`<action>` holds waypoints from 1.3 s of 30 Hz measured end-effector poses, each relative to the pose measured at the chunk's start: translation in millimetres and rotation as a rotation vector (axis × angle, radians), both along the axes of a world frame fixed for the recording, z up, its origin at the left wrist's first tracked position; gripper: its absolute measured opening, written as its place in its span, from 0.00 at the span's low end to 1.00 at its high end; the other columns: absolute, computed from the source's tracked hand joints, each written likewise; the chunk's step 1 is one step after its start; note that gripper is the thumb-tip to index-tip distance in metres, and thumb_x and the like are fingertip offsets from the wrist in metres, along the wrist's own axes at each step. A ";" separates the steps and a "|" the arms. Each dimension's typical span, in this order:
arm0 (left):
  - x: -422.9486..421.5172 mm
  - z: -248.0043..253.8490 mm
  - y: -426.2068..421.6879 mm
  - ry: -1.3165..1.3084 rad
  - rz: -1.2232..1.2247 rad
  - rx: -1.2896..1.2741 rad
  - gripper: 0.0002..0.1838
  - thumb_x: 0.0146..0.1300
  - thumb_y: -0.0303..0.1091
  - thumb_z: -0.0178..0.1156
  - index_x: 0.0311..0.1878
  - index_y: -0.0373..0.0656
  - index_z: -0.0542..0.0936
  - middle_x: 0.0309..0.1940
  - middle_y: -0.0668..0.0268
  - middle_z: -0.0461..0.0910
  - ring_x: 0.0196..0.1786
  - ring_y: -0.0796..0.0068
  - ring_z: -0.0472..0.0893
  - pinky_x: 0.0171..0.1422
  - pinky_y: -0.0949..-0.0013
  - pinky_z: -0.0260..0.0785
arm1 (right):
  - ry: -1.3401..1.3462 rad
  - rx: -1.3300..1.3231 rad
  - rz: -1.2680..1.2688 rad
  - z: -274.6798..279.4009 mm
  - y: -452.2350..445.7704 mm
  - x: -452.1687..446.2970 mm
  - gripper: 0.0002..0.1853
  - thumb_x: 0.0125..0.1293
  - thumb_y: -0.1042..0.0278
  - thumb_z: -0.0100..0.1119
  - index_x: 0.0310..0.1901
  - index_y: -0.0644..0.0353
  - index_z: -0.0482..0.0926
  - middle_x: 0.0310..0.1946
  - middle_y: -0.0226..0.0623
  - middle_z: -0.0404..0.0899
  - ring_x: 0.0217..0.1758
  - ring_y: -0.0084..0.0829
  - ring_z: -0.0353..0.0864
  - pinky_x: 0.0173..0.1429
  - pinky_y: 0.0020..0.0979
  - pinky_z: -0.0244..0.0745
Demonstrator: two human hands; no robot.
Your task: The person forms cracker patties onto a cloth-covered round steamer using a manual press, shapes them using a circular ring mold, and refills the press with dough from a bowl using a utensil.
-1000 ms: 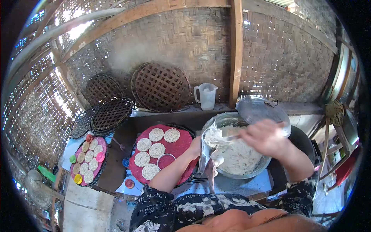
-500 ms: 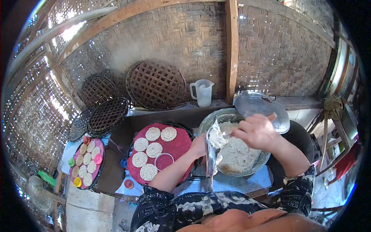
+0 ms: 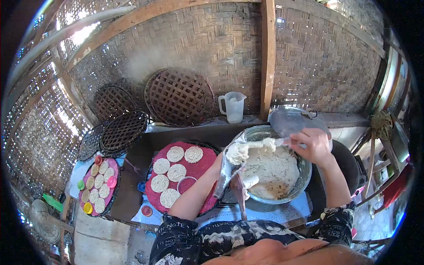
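Observation:
My left hand (image 3: 215, 170) is closed around a clear, shiny plastic bag (image 3: 224, 177), holding its mouth apart; the forearm and bag hide part of the fingers. A spatula (image 3: 281, 141), coated in pale sticky dough, is in my right hand (image 3: 315, 145), gripped by its handle. Its loaded end, a thick lump of dough (image 3: 237, 153), lies at the mouth of the bag. Under both stands a large metal basin (image 3: 304, 180) partly filled with white, lumpy batter (image 3: 270, 173).
A metal lid (image 3: 297, 120) leans behind the basin, beside a dark pot (image 3: 346, 165). To the left, a red-covered tray (image 3: 198, 164) bears several white rounds and a ring (image 3: 187, 178). Farther left is a smaller tray (image 3: 116, 170) of rounds. A plastic jug (image 3: 234, 107) and woven trays (image 3: 179, 97) line the wall.
My right hand has moved right and slightly down, and the spatula now lies level with its dough end at the bag. The bag has shifted left and tilted, exposing more of the basin.

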State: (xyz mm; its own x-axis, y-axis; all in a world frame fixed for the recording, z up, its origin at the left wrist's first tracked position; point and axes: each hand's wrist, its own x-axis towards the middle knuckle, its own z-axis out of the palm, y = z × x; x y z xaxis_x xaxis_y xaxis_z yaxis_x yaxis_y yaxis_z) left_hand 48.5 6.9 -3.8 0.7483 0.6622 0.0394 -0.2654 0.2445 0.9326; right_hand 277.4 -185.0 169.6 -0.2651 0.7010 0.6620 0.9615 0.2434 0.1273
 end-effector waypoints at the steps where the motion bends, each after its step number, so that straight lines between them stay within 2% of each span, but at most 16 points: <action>1: 1.5 0.3 0.3 -0.006 0.009 0.000 0.20 0.56 0.43 0.57 0.49 0.43 0.77 0.44 0.58 0.79 0.43 0.68 0.78 0.49 0.66 0.69 | 0.008 -0.044 0.024 -5.5 -0.2 4.8 0.12 0.43 0.63 0.67 0.31 0.53 0.78 0.21 0.31 0.73 0.24 0.35 0.75 0.29 0.35 0.70; 9: -19.4 4.7 -4.4 0.111 0.029 0.133 0.17 0.58 0.40 0.56 0.50 0.45 0.77 0.45 0.62 0.79 0.42 0.75 0.78 0.49 0.68 0.69 | 0.123 -0.153 0.071 12.2 -11.7 0.6 0.12 0.43 0.62 0.68 0.30 0.54 0.79 0.22 0.31 0.76 0.26 0.35 0.78 0.29 0.34 0.71; 12: -14.6 8.2 -18.7 0.086 0.095 0.063 0.18 0.55 0.38 0.59 0.50 0.44 0.77 0.43 0.60 0.79 0.44 0.71 0.79 0.49 0.67 0.69 | 0.088 -0.232 0.040 23.3 -12.2 -1.0 0.10 0.48 0.58 0.65 0.29 0.53 0.80 0.22 0.34 0.77 0.26 0.37 0.78 0.30 0.36 0.71; 13: -16.9 12.5 -22.0 0.403 0.156 0.626 0.20 0.52 0.40 0.61 0.47 0.42 0.77 0.41 0.55 0.80 0.44 0.62 0.79 0.48 0.63 0.71 | 0.071 -0.298 0.021 27.1 -13.1 -3.0 0.10 0.49 0.57 0.64 0.29 0.53 0.80 0.22 0.35 0.77 0.26 0.39 0.78 0.30 0.37 0.71; 16: -13.8 39.6 -42.7 0.624 0.245 0.992 0.21 0.49 0.42 0.62 0.45 0.41 0.77 0.39 0.50 0.78 0.44 0.52 0.78 0.47 0.59 0.71 | 0.010 -0.519 -0.044 39.0 -9.6 -7.4 0.12 0.53 0.54 0.60 0.28 0.53 0.80 0.21 0.38 0.77 0.27 0.42 0.78 0.31 0.40 0.71; 20: -5.0 34.1 -52.9 0.650 0.287 1.129 0.22 0.46 0.44 0.62 0.42 0.40 0.78 0.35 0.49 0.78 0.42 0.50 0.78 0.45 0.56 0.71 | -0.078 -0.628 -0.088 43.1 -2.3 -27.6 0.14 0.55 0.53 0.57 0.25 0.55 0.79 0.19 0.41 0.77 0.28 0.44 0.78 0.32 0.42 0.71; 23: -4.4 25.8 -47.0 0.731 0.223 1.074 0.24 0.48 0.47 0.62 0.46 0.44 0.77 0.40 0.54 0.79 0.45 0.54 0.78 0.48 0.60 0.70 | -0.194 -0.625 -0.130 36.6 2.0 -49.1 0.09 0.55 0.56 0.58 0.27 0.51 0.79 0.19 0.36 0.75 0.25 0.41 0.77 0.30 0.40 0.70; 26: -5.7 26.2 -41.8 0.681 0.236 0.913 0.22 0.48 0.46 0.61 0.45 0.44 0.78 0.40 0.53 0.79 0.45 0.54 0.78 0.49 0.60 0.70 | -0.258 -0.305 0.076 15.7 4.6 -65.7 0.08 0.53 0.61 0.56 0.29 0.55 0.78 0.25 0.37 0.79 0.29 0.38 0.80 0.32 0.37 0.73; 27: -6.9 27.3 -40.2 0.656 0.216 0.877 0.22 0.48 0.46 0.61 0.45 0.44 0.78 0.40 0.52 0.79 0.45 0.53 0.78 0.49 0.60 0.70 | -0.380 -0.246 0.113 12.3 5.5 -70.2 0.09 0.53 0.64 0.55 0.35 0.57 0.76 0.27 0.32 0.76 0.29 0.30 0.78 0.30 0.32 0.71; 30: -14.6 23.1 -30.0 0.605 0.094 0.826 0.24 0.48 0.46 0.61 0.47 0.44 0.77 0.41 0.52 0.79 0.46 0.54 0.78 0.49 0.61 0.70 | -0.666 0.143 0.211 -4.5 -5.5 -69.1 0.11 0.54 0.64 0.54 0.38 0.57 0.74 0.25 0.28 0.72 0.25 0.24 0.74 0.27 0.28 0.67; 31: -15.5 10.2 -22.5 0.490 0.078 0.608 0.22 0.51 0.45 0.60 0.48 0.44 0.77 0.42 0.55 0.79 0.46 0.58 0.78 0.49 0.63 0.69 | -0.648 0.199 0.223 -1.6 -6.1 -65.6 0.11 0.47 0.66 0.60 0.35 0.53 0.77 0.22 0.23 0.68 0.23 0.22 0.69 0.25 0.24 0.60; 32: -16.4 -2.6 -15.0 0.372 0.075 0.390 0.21 0.54 0.43 0.59 0.49 0.44 0.77 0.43 0.58 0.80 0.45 0.63 0.79 0.49 0.65 0.69 | -0.541 0.183 0.217 4.6 -8.7 -60.4 0.11 0.46 0.66 0.61 0.34 0.53 0.78 0.21 0.23 0.68 0.22 0.23 0.69 0.24 0.25 0.60; 34: -20.9 -0.6 -10.3 0.307 0.063 0.263 0.19 0.57 0.41 0.57 0.49 0.44 0.77 0.44 0.61 0.80 0.45 0.68 0.79 0.49 0.67 0.69 | -0.334 0.151 0.202 23.8 -18.5 -46.3 0.10 0.44 0.67 0.64 0.31 0.53 0.78 0.20 0.24 0.68 0.21 0.25 0.69 0.24 0.27 0.61; 35: -25.2 2.1 -6.8 0.235 0.046 0.240 0.17 0.59 0.39 0.55 0.50 0.43 0.77 0.44 0.64 0.79 0.45 0.74 0.77 0.50 0.69 0.67 | -0.304 0.159 0.129 36.3 -27.3 -40.4 0.10 0.43 0.65 0.65 0.30 0.52 0.78 0.19 0.24 0.68 0.21 0.24 0.69 0.24 0.27 0.61; 37: -27.2 1.4 -2.1 0.282 0.093 0.421 0.18 0.58 0.40 0.56 0.50 0.43 0.77 0.44 0.63 0.79 0.45 0.72 0.78 0.50 0.68 0.68 | -0.233 0.210 0.027 46.4 -32.7 -29.2 0.12 0.40 0.62 0.67 0.28 0.52 0.78 0.18 0.25 0.66 0.21 0.27 0.69 0.25 0.29 0.61; 39: -24.7 7.0 -6.5 0.320 0.092 0.511 0.19 0.57 0.41 0.57 0.50 0.44 0.77 0.44 0.61 0.79 0.45 0.68 0.78 0.50 0.67 0.68 | -0.230 0.187 0.068 41.6 -23.9 -30.5 0.12 0.39 0.62 0.67 0.29 0.51 0.78 0.18 0.25 0.66 0.21 0.27 0.69 0.25 0.30 0.61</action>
State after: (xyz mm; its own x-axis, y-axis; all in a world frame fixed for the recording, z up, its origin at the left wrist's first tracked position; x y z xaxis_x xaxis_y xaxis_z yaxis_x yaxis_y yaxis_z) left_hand 23.8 0.4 3.2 0.7163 0.6812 0.1514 0.0487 -0.2653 0.9629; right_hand 247.0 -209.0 211.2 -0.4650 0.5481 0.6953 0.8847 0.2581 0.3882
